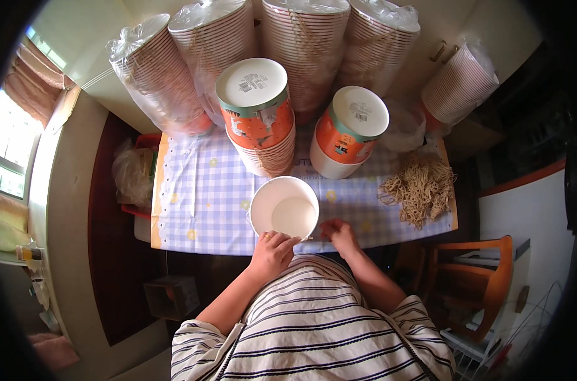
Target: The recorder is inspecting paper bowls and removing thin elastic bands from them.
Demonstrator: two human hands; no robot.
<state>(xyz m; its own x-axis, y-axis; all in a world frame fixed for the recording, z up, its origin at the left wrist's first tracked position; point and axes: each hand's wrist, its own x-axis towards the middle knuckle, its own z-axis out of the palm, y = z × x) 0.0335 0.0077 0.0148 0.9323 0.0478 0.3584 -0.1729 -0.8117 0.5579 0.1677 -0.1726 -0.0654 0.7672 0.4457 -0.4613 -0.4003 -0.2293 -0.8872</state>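
A white paper bucket (284, 207) stands at the table's near edge, its open mouth tilted toward me. My left hand (274, 254) grips its near rim, fingers curled over the edge. Just right of the bucket, my right hand (340, 236) has its fingers drawn together; whatever is in them is too small to make out. A bit of cord shows at the bucket's left side. Behind it are a stack of upturned buckets (258, 133) with an orange and green one on top, and a shorter upturned stack (348, 136) to its right.
Tall plastic-wrapped bucket stacks (301, 57) line the back of the table. A heap of beige cords (422, 190) lies at the right end of the checked tablecloth (196, 190). A wooden chair (472, 279) stands at the right, a red crate (147, 141) at the left.
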